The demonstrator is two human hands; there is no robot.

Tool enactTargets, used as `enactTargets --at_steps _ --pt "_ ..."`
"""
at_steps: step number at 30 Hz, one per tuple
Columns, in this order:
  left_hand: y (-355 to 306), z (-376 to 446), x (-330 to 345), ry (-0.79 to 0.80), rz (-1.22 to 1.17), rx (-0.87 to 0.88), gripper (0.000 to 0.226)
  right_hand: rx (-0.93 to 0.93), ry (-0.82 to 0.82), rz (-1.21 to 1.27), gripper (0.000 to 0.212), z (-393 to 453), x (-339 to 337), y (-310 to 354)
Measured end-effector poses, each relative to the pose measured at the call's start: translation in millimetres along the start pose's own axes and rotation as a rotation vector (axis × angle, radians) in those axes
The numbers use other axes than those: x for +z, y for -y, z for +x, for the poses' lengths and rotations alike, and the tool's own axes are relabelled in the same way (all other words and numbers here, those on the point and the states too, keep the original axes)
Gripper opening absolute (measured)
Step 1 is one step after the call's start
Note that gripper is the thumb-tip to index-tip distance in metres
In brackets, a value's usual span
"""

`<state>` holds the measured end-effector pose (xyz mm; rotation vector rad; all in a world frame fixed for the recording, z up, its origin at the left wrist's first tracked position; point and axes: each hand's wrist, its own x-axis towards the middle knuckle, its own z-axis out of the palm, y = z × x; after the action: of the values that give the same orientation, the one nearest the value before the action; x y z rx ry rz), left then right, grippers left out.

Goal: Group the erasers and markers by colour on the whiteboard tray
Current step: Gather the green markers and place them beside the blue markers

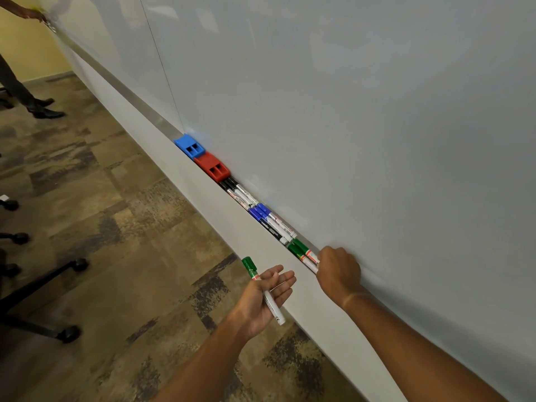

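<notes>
A blue eraser [190,146] and a red eraser [213,167] sit side by side on the whiteboard tray [139,105]. Right of them lie black-capped markers [239,192], then blue-capped markers [271,220], then two green-capped markers [301,250]. My right hand [338,269] rests on the tray with its fingers closed around the near ends of the green markers. My left hand [268,294] is held palm up below the tray, a green-capped marker [262,288] lying across its palm with the fingers spread.
The whiteboard [348,111] fills the right side. Black office chair bases [43,300] with castors stand at the left on patterned carpet. Another person's shoes [43,108] and hand [34,14] show at the far left near the tray's far end.
</notes>
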<state>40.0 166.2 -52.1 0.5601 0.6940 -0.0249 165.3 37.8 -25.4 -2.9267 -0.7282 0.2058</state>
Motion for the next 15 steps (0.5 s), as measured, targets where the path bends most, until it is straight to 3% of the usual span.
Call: enactTargets --at_steps 15 --pt "-2.7 -0.3 2.3 -0.007 0.003 -0.001 0.032 0.006 0.042 -0.006 0.030 -0.2 -0.3 -0.3"
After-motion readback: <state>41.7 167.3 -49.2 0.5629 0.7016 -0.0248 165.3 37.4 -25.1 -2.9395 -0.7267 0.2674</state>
